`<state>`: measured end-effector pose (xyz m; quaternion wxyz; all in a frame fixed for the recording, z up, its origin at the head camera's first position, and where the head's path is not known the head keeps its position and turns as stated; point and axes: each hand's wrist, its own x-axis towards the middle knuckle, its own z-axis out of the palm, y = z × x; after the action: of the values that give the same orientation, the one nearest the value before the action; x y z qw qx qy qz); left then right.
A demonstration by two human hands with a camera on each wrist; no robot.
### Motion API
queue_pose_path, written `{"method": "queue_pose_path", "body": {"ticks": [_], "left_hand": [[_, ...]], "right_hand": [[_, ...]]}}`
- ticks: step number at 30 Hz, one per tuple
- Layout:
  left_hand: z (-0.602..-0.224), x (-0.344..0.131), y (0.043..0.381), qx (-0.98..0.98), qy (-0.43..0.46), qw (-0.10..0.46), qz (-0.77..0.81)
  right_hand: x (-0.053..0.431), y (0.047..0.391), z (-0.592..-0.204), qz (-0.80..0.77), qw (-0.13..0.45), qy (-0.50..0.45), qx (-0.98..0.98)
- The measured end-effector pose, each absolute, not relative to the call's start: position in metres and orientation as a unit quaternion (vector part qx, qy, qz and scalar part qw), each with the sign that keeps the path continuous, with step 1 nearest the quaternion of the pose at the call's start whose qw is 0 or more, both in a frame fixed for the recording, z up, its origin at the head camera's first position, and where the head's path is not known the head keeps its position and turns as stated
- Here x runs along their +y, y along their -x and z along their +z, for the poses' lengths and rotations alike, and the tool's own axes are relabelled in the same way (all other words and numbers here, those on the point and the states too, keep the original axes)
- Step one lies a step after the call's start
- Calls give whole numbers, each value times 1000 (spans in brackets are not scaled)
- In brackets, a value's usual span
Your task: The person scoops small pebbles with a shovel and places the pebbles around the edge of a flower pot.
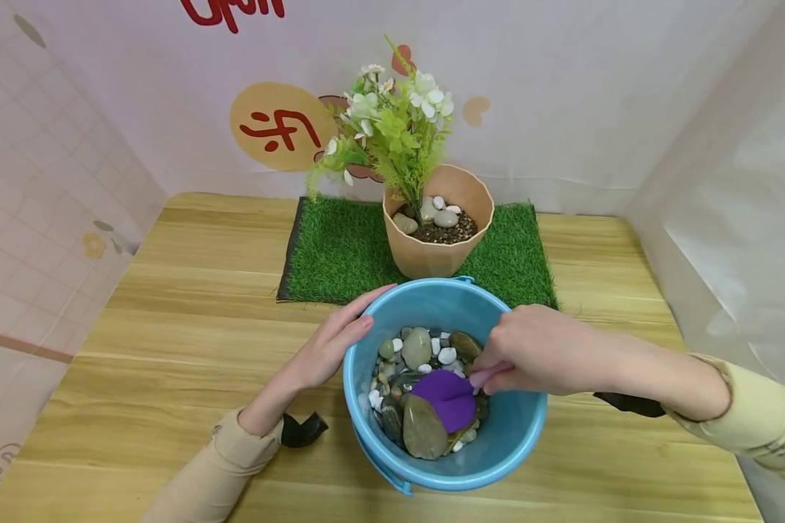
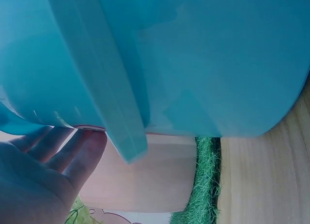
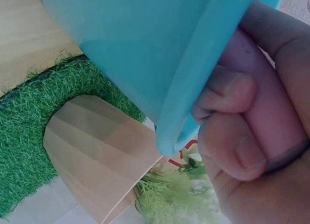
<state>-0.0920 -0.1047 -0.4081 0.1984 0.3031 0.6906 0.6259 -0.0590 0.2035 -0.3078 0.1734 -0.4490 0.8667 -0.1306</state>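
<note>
A blue bucket (image 1: 513, 425) stands at the front of the table, holding pebbles and larger stones. My right hand (image 1: 539, 349) reaches over its right rim and grips the pink handle (image 3: 264, 98) of a toy shovel. The shovel's purple blade (image 1: 443, 396) lies low inside the bucket, right against a big grey-brown stone (image 1: 425, 430) and partly covered by it. On the bucket's left side rests my left hand (image 1: 330, 345), its fingers extended along the outer wall just under the rim. The left wrist view shows those fingers (image 2: 89, 151) against the blue wall.
Behind the bucket, a peach flowerpot (image 1: 432, 258) with soil, a few stones and white-flowered greenery (image 1: 399, 123) stands on a green turf mat (image 1: 340, 250). The bucket's handle hangs down its near left side. Pale printed sheets (image 1: 562, 94) enclose the wooden table (image 1: 190, 327).
</note>
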Motion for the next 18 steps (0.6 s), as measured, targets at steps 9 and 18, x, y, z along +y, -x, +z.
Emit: {"method": "queue_pose_path", "body": {"ticks": [9, 18], "left_hand": [[-408, -102, 93, 689, -307, 199, 626], [-408, -104, 92, 694, -295, 207, 623]], "right_hand": [[208, 64, -304, -129, 196, 465, 853], [206, 63, -309, -113, 165, 494, 846]]}}
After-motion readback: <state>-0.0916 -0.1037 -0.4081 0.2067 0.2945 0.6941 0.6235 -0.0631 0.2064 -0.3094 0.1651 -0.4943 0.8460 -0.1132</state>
